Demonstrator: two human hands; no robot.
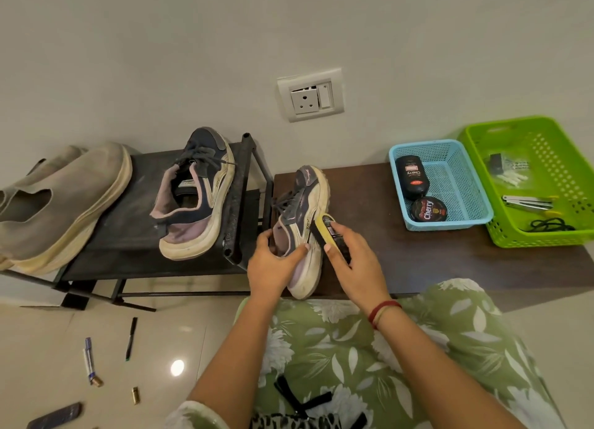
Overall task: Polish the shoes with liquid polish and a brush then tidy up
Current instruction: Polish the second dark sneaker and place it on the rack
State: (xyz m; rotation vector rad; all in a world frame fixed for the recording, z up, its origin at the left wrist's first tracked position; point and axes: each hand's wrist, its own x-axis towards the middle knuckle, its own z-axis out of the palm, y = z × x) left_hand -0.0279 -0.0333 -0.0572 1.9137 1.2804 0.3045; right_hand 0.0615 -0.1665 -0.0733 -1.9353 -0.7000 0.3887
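Shoe (303, 210) under treatment: a grey-and-cream sneaker lying on its side at the left end of the dark desk (418, 261), heel toward the person.

1. Left hand (273, 264): fingers (266, 239) curl round the heel collar and steady the shoe.
2. Right hand (356, 258): fingers (340, 229) wrap the yellow-backed brush (324, 232), whose bristle face lies against the shoe's side panel above the midsole.
3. Liquid polish bottle (412, 178) lies in the blue basket (475, 210) beside a polish tin (428, 210); neither is in hand.
4. Matching shoe (196, 197) rests on the black rack (128, 235), well apart from the work.

Assessment: the brushing stage on the first shoe appears to be in progress. Whether polish has already been applied to it cannot be told; its midsole looks scuffed. The matching shoe shows no sign of treatment, so it probably remains to be done. Tidying is outstanding: the brush belongs back in a basket, and the shoes on the rack.
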